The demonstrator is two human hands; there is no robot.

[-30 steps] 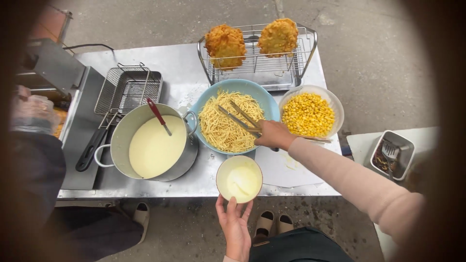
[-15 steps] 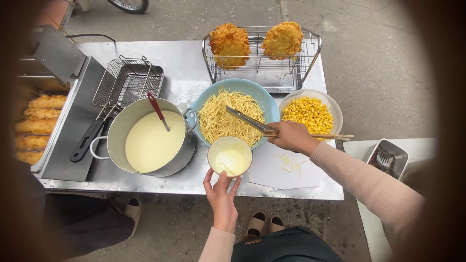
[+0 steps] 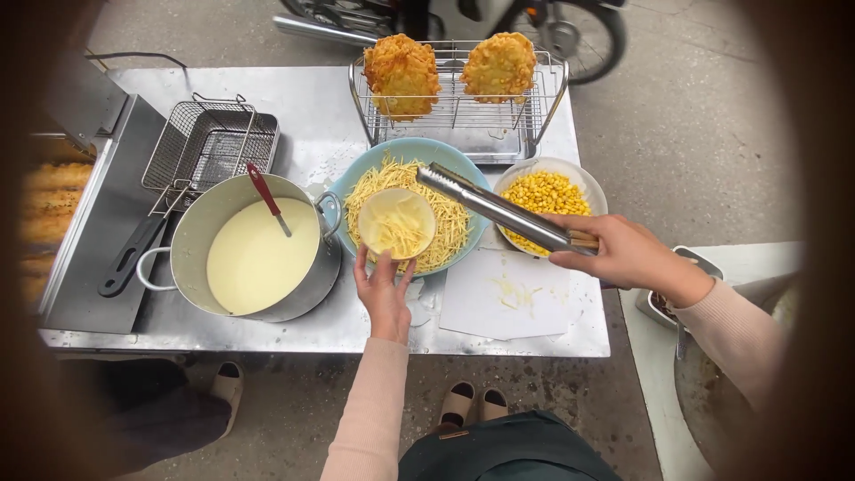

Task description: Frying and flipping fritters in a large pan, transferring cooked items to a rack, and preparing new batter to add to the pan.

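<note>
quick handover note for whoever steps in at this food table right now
Left hand: holds small bowl over the blue bowl of shredded strips; some strips and batter are in it.
Right hand: grips metal tongs, tips above the blue bowl, nothing between them.
Batter pot with red ladle sits left; corn bowl right; two fried cakes on the rack behind.
Done: strips loaded. Left: no corn in the small bowl yet.

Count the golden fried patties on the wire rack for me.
2. One golden fried patty leans at the left of the wire rack; the other golden fried patty leans at its right. None seems hidden.
</note>
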